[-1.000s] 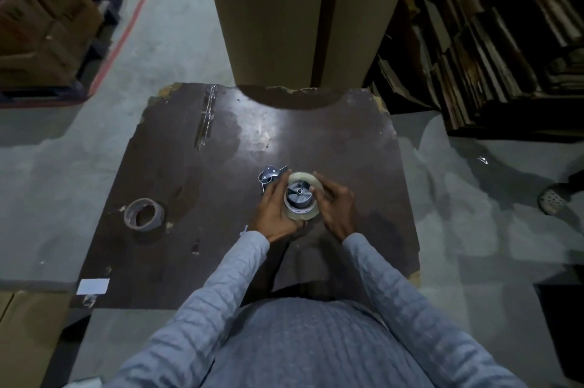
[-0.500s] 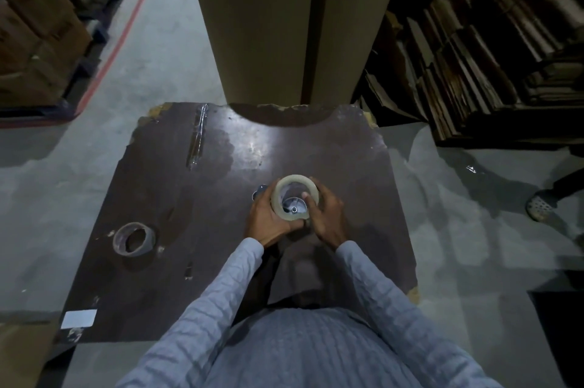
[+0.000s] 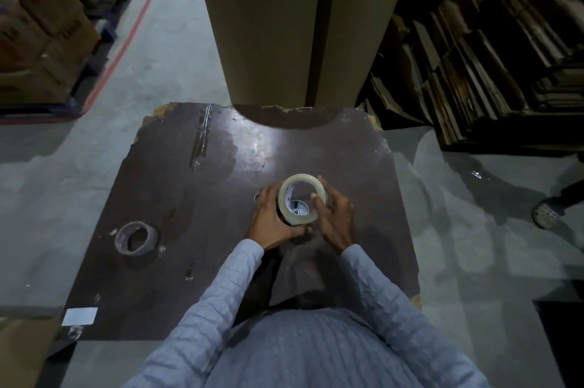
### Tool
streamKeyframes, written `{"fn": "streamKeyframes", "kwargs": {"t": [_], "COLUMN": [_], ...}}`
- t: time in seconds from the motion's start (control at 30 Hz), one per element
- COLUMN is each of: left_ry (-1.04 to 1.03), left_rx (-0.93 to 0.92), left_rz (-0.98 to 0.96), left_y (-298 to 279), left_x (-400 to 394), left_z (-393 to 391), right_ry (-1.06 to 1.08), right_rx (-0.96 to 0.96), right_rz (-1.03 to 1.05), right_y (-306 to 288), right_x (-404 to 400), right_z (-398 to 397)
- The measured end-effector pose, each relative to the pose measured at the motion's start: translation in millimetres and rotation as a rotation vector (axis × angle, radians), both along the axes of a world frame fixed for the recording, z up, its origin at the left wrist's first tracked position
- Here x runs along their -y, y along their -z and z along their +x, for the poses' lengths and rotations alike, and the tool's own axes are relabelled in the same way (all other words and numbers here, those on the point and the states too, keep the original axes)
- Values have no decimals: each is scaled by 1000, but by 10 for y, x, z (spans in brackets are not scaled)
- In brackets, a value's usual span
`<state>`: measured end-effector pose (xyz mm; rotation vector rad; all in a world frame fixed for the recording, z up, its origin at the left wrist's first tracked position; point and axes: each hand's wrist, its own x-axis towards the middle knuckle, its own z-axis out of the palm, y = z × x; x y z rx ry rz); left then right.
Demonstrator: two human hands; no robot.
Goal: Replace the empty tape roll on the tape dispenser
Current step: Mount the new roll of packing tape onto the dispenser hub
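A pale new tape roll [image 3: 288,190] is held tilted above the dark table [image 3: 196,198], its open centre facing me. My right hand [image 3: 335,217] grips its right rim, with the thumb inside the ring. My left hand [image 3: 271,220] wraps around the tape dispenser [image 3: 297,207] under the roll; only the dispenser's metal hub shows through the ring, and a small part shows to the left of my left hand. The empty tape core [image 3: 136,237] lies flat on the table at the left.
A tall cardboard sheet [image 3: 297,24] stands at the table's far edge. Stacked flattened cartons [image 3: 493,49] fill the right, boxes on a pallet [image 3: 41,27] the left. A white card [image 3: 79,316] lies at the near left corner. Another person's foot [image 3: 546,214] is at the far right.
The roll has come up off the dispenser hub and tilted toward me; my right thumb has moved inside the ring. The view has shifted, so the table sits lower in frame.
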<state>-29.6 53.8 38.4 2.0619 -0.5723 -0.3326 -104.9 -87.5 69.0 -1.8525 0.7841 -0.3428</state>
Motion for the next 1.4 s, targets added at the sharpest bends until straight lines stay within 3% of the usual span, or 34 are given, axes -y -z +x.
{"fn": "streamKeyframes", "kwargs": {"t": [0.13, 0.3, 0.4, 0.5, 0.63, 0.83, 1.0, 1.1, 1.4], "left_ry": [75, -82, -176, -185, -136, 38, 65, 22, 79], "left_rx": [-1, 58, -38, 23, 63, -27, -90, -121, -176], "left_rz": [13, -9, -93, 5, 192, 284, 224, 180, 228], "left_y": [42, 2, -10, -94, -147, -36, 62, 98, 142], "left_x": [-44, 11, 16, 27, 56, 101, 77, 82, 49], "left_z": [4, -21, -48, -85, -66, 14, 22, 17, 106], "right_ry": [-6, -72, -79, -86, -84, -47, -18, -93, -278], "right_rx": [44, 51, 39, 19, -91, -263, -290, -354, -310], "right_rz": [70, 159, 159, 103, 2, -62, -59, -33, -65], "right_y": [-19, 39, 50, 53, 107, 207, 310, 372, 367], "right_x": [21, 45, 54, 54, 82, 97, 79, 81, 87], "right_z": [-15, -21, -2, 32, 51, 74, 115, 154, 98]}}
